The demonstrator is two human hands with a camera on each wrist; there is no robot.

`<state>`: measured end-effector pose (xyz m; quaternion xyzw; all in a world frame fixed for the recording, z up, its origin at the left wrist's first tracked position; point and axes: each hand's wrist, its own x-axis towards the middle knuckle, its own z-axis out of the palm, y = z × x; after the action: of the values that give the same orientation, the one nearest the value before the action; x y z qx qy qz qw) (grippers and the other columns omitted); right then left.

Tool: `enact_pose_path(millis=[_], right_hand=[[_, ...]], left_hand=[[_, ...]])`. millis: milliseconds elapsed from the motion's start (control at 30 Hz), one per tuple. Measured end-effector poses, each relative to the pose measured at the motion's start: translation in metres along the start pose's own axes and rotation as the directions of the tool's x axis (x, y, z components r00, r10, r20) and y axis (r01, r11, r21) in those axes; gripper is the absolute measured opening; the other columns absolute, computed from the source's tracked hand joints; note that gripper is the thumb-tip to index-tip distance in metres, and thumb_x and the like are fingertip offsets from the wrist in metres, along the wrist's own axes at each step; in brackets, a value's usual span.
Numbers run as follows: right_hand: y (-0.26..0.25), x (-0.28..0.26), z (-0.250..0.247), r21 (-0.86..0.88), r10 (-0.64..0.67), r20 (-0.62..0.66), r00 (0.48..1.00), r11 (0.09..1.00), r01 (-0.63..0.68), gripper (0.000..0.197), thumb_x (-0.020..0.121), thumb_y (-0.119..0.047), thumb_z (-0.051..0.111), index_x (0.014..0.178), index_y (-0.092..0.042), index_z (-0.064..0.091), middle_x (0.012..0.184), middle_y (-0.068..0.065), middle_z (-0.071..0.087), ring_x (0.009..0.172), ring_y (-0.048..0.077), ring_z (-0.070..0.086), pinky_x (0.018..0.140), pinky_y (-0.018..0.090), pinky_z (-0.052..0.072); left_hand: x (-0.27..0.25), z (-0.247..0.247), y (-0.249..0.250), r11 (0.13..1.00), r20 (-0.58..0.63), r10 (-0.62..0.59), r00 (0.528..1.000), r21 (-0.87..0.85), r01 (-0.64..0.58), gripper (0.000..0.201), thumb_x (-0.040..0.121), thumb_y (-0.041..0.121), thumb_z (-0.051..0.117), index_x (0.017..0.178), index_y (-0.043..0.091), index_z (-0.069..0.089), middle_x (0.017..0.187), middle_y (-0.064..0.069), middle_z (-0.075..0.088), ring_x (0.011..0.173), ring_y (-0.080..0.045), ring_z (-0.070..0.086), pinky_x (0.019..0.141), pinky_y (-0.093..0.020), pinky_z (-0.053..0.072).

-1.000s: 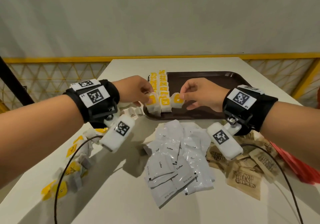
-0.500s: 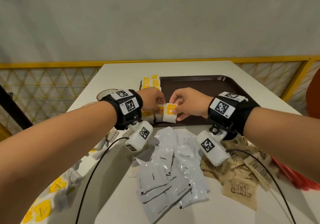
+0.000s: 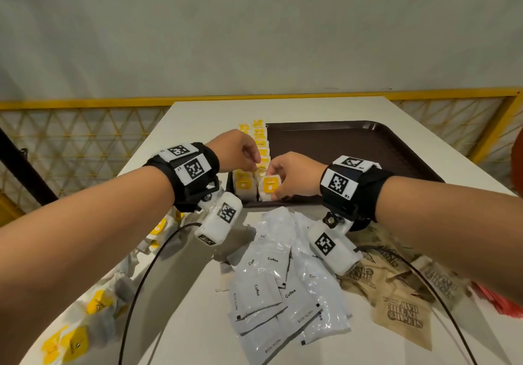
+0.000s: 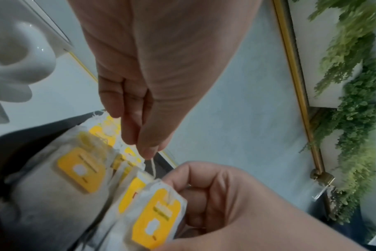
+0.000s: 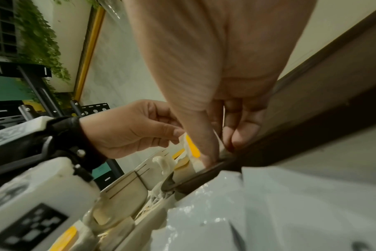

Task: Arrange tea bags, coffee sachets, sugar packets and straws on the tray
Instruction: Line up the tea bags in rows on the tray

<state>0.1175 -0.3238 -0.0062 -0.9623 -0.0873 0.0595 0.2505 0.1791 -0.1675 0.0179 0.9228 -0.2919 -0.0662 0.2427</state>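
Currently I am pinching a tea bag (image 3: 268, 188) with my right hand (image 3: 294, 178), standing it at the near left corner of the brown tray (image 3: 368, 149), beside the rows of tea bags (image 3: 261, 149) lying there. My left hand (image 3: 237, 149) is pinching its string (image 4: 153, 167). Coffee sachets (image 3: 283, 288) and sugar packets (image 3: 402, 308) are lying on the desk (image 3: 198, 322), near the tray.

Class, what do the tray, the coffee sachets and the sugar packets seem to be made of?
Tray: probably moulded plastic, dark brown, matte, raised rim.
Coffee sachets: seemingly plastic film or foil laminate, white, glossy, crinkled glints.
Sugar packets: likely unbleached paper, brown, dull, creased.
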Motion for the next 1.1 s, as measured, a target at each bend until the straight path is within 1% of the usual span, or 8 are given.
enact_pose_path(millis=[167, 333, 467, 567, 700, 833, 967, 1100], right_hand=[[-0.002, 0.006, 0.005, -0.057, -0.004, -0.032, 0.999, 0.998, 0.002, 0.041, 0.072, -0.02, 0.083, 0.107, -0.013, 0.062, 0.094, -0.004, 0.052, 0.082, 0.013, 0.051, 0.064, 0.023, 0.041], [0.003, 0.007, 0.004, 0.055, 0.054, -0.068, 0.996, 0.997, -0.05, 0.039, 0.065, -0.017, 0.087, 0.092, -0.013, 0.059, 0.077, -0.006, 0.053, 0.071, 0.014, 0.052, 0.062, 0.026, 0.044], [0.009, 0.001, -0.003, 0.224, 0.106, -0.038, 0.994, 0.97, -0.095, 0.032, 0.069, -0.007, 0.084, 0.085, -0.009, 0.057, 0.074, 0.003, 0.063, 0.061, 0.015, 0.061, 0.056, 0.024, 0.052], [0.013, -0.002, -0.004, 0.269, 0.109, 0.03, 0.994, 0.957, -0.113, 0.021, 0.075, -0.005, 0.079, 0.08, -0.008, 0.059, 0.074, 0.009, 0.067, 0.06, 0.02, 0.063, 0.065, 0.028, 0.053], [0.013, -0.002, -0.001, 0.241, 0.107, 0.076, 0.991, 0.963, -0.123, 0.005, 0.082, -0.01, 0.073, 0.08, -0.009, 0.069, 0.074, 0.003, 0.066, 0.048, 0.003, 0.056, 0.058, 0.019, 0.05], [0.014, -0.003, -0.005, 0.275, 0.101, 0.121, 0.988, 0.952, -0.131, 0.001, 0.084, -0.007, 0.07, 0.084, -0.007, 0.071, 0.073, 0.002, 0.065, 0.047, 0.002, 0.056, 0.057, 0.018, 0.051], [0.017, -0.004, -0.006, 0.354, 0.105, 0.131, 0.986, 0.924, -0.145, 0.01, 0.084, 0.0, 0.069, 0.092, -0.005, 0.071, 0.079, 0.006, 0.067, 0.068, 0.012, 0.065, 0.071, 0.024, 0.058], [0.014, -0.004, -0.002, 0.324, 0.093, 0.141, 0.986, 0.936, -0.134, 0.026, 0.086, 0.006, 0.06, 0.079, -0.016, 0.072, 0.069, -0.002, 0.065, 0.067, 0.012, 0.061, 0.061, 0.019, 0.052]], left_hand=[[-0.007, -0.003, -0.001, 0.999, 0.022, -0.046, 0.999, -0.005, 0.046, 0.01, 0.084, 0.019, 0.071, 0.087, 0.01, 0.07, 0.071, 0.006, 0.06, 0.065, -0.008, 0.055, 0.062, -0.016, 0.044], [-0.009, 0.009, -0.001, 0.996, 0.072, -0.07, 0.995, 0.061, 0.066, 0.023, 0.083, 0.037, 0.07, 0.091, 0.015, 0.072, 0.079, 0.007, 0.064, 0.071, -0.005, 0.054, 0.066, -0.018, 0.044], [-0.004, 0.019, 0.0, 0.984, 0.087, -0.074, 0.993, 0.168, 0.059, 0.021, 0.088, 0.031, 0.066, 0.093, 0.011, 0.071, 0.08, 0.005, 0.06, 0.071, -0.007, 0.051, 0.063, -0.018, 0.041], [0.001, 0.019, 0.002, 0.98, 0.105, -0.102, 0.989, 0.18, 0.082, 0.014, 0.087, 0.029, 0.067, 0.085, 0.015, 0.069, 0.08, 0.006, 0.06, 0.071, -0.006, 0.051, 0.064, -0.021, 0.041], [0.003, 0.023, 0.003, 0.954, 0.095, -0.146, 0.985, 0.277, 0.114, 0.022, 0.076, 0.034, 0.077, 0.076, 0.02, 0.06, 0.079, 0.004, 0.059, 0.079, -0.014, 0.055, 0.069, -0.026, 0.043], [0.001, 0.024, 0.0, 0.954, 0.013, -0.142, 0.99, 0.27, 0.133, 0.034, 0.07, 0.037, 0.08, 0.085, 0.02, 0.054, 0.085, 0.005, 0.055, 0.081, -0.015, 0.051, 0.068, -0.026, 0.041], [-0.004, 0.015, -0.002, 0.986, 0.001, -0.08, 0.997, 0.148, 0.079, 0.018, 0.078, 0.027, 0.076, 0.087, 0.015, 0.067, 0.075, 0.012, 0.051, 0.073, -0.009, 0.049, 0.062, -0.022, 0.038], [-0.01, 0.016, -0.001, 0.985, 0.055, -0.078, 0.995, 0.155, 0.069, 0.016, 0.074, 0.029, 0.079, 0.079, 0.019, 0.069, 0.071, 0.011, 0.055, 0.065, -0.004, 0.049, 0.057, -0.021, 0.036]])
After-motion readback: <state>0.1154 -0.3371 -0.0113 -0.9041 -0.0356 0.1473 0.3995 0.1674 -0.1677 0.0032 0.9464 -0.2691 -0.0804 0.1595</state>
